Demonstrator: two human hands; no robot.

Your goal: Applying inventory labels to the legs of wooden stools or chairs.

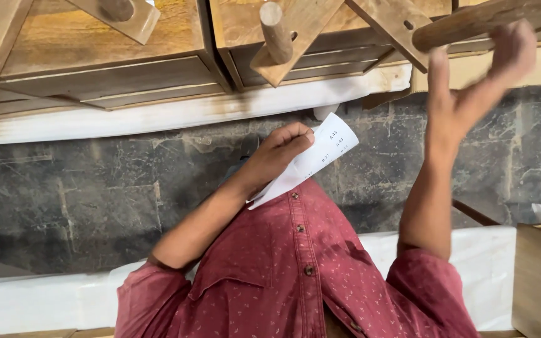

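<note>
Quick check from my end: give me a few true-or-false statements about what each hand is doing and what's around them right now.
1. The left hand holds a white paper slip. True.
2. The right hand rests on the red shirt. False: it is raised at a wooden leg.
3. The floor is dark stone. True.
4. The wooden furniture is painted blue. False: it is bare brown wood.
</note>
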